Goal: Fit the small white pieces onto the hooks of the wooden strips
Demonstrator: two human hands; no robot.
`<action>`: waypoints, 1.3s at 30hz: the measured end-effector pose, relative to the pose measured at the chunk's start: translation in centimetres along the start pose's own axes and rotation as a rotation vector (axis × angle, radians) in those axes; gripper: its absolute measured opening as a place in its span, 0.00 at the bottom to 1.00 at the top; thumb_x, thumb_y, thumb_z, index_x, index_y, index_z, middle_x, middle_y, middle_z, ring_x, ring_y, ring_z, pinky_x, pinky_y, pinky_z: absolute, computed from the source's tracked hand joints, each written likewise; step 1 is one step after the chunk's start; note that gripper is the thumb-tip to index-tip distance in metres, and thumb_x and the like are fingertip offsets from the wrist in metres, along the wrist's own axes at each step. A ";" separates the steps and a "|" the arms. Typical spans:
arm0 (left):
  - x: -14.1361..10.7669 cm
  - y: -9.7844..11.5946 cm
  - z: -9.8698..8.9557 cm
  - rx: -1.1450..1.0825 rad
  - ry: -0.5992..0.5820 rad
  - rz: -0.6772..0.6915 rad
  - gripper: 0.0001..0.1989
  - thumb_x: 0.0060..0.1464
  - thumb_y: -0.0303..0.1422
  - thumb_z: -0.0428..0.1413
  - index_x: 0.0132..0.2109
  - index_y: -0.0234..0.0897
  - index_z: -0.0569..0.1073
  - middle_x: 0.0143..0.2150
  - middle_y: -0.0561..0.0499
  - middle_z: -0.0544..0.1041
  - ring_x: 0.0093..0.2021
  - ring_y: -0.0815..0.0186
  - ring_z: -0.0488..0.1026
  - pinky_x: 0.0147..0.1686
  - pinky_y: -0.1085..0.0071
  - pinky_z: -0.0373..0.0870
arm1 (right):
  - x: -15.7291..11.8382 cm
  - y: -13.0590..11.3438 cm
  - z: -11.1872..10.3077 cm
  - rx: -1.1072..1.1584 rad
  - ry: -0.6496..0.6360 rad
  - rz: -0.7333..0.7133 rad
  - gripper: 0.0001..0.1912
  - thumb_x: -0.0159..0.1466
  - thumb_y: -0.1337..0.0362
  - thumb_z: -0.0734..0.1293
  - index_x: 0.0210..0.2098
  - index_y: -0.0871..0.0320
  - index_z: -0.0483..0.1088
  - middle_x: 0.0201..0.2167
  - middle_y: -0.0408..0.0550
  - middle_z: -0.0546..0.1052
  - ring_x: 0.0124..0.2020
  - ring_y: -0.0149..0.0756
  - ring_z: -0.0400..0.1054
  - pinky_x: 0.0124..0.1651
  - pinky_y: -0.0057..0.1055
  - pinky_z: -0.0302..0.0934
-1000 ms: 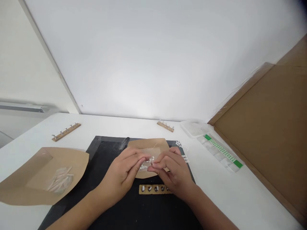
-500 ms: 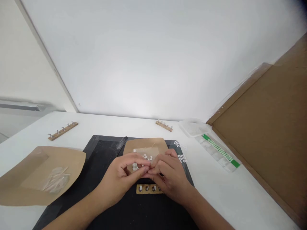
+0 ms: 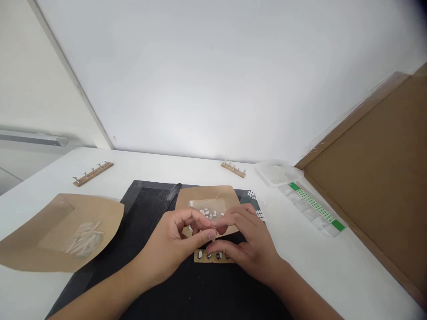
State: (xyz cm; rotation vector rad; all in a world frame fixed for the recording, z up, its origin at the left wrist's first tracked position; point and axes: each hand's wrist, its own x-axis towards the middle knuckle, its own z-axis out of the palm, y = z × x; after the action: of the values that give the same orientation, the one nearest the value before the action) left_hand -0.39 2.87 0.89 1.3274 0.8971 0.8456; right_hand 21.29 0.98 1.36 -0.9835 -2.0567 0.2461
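My left hand [image 3: 182, 242] pinches a small clear nail tip [image 3: 213, 238] between thumb and fingers. My right hand [image 3: 247, 240] faces it, index fingertip close against the left fingertips and thumb held apart below. Whether the right index touches the nail tip I cannot tell. Just under the hands lies a wooden strip [image 3: 213, 257] with round metal holders, some bearing white dots; its right end is hidden by my right hand. Behind the fingers is a brown paper sheet [image 3: 207, 193] with small white ovals [image 3: 206, 212] scattered on a clear patch.
A black mat [image 3: 150, 204] carries a dark file [image 3: 174, 194]. To the left, brown paper [image 3: 50, 222] holds thin pale sticks [image 3: 85, 239]. Two strips with metal stands [image 3: 93, 173] [image 3: 232, 169] lie farther back. At right are a clear tray [image 3: 271, 173], a green-marked case [image 3: 316, 206] and cardboard [image 3: 373, 164].
My right thumb and index have spread from their pinch, and the small clear nail tip now shows at my left fingertips. The whole view has shifted slightly.
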 end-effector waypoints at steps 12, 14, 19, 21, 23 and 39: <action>-0.3 -0.1 0.4 -0.013 0.012 -0.059 0.14 0.54 0.43 0.70 0.38 0.37 0.81 0.34 0.50 0.83 0.33 0.66 0.77 0.33 0.73 0.73 | -0.2 -0.3 -0.9 -0.144 0.008 -0.106 0.10 0.66 0.65 0.78 0.45 0.51 0.76 0.33 0.39 0.82 0.32 0.33 0.76 0.41 0.38 0.55; -0.3 -0.1 0.5 -0.005 0.012 -0.048 0.14 0.55 0.43 0.70 0.38 0.37 0.81 0.34 0.49 0.84 0.33 0.66 0.78 0.32 0.73 0.73 | -0.4 -0.4 -1.0 -0.152 -0.006 -0.118 0.09 0.67 0.65 0.77 0.45 0.50 0.76 0.31 0.38 0.81 0.31 0.33 0.75 0.41 0.39 0.55; 0.2 0.2 -0.5 0.209 0.056 0.064 0.15 0.56 0.46 0.68 0.36 0.38 0.84 0.30 0.49 0.84 0.25 0.67 0.76 0.24 0.74 0.68 | -0.8 -0.4 -1.6 -0.150 -0.013 -0.130 0.11 0.67 0.58 0.78 0.46 0.50 0.74 0.30 0.39 0.81 0.29 0.33 0.74 0.38 0.39 0.56; 0.3 0.3 -1.2 0.383 0.111 0.194 0.13 0.61 0.45 0.65 0.38 0.40 0.85 0.33 0.50 0.85 0.23 0.69 0.73 0.22 0.75 0.65 | -1.2 -0.2 -2.1 -0.144 0.010 -0.125 0.13 0.66 0.57 0.78 0.46 0.51 0.74 0.29 0.38 0.80 0.29 0.33 0.74 0.38 0.38 0.56; 0.3 0.3 -1.7 0.547 0.179 0.328 0.11 0.67 0.41 0.60 0.41 0.42 0.85 0.36 0.52 0.87 0.22 0.71 0.72 0.22 0.74 0.65 | -1.6 0.1 -2.6 -0.117 0.026 -0.107 0.14 0.66 0.57 0.78 0.46 0.51 0.74 0.27 0.37 0.78 0.28 0.33 0.73 0.37 0.38 0.58; -0.1 0.0 -1.3 0.862 0.302 0.804 0.17 0.69 0.21 0.50 0.58 0.38 0.76 0.47 0.50 0.87 0.41 0.62 0.79 0.44 0.66 0.76 | -6.8 2.1 -1.7 -0.126 -0.088 0.007 0.16 0.64 0.53 0.79 0.46 0.53 0.77 0.30 0.38 0.77 0.31 0.33 0.71 0.40 0.38 0.54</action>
State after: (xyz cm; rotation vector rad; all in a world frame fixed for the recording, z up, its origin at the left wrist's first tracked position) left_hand -1.64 3.32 0.82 2.4486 1.0124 1.3718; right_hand 26.15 -2.76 -2.65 -1.0730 -2.1711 0.1682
